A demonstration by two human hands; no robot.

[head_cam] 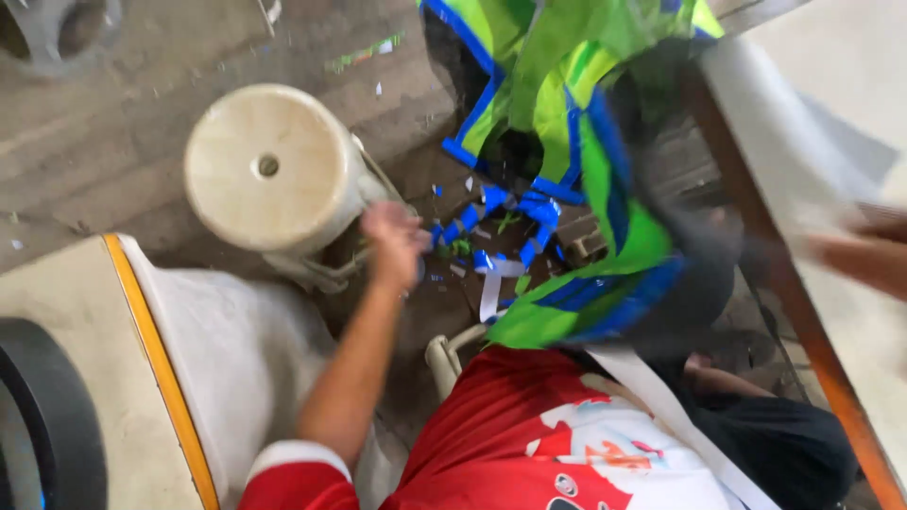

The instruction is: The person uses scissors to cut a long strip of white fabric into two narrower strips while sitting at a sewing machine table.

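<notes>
Glossy green-and-blue synthetic cloth [576, 113] drapes over a worn wooden counter [784, 283]; a matt cream plastic stool [269, 170] stands on rough, dusty concrete floor [104, 132] littered with blue cloth scraps [491, 222].

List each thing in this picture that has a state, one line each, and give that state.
Left hand: reaching down toward the floor, fingers curled, holding nothing I can make out.
Right hand: blurred at the right edge, grip unclear.
Green and blue fabric: hanging loose and crumpled.
Stool: upright, nothing on its seat.
Blue scraps: scattered on the floor.
</notes>
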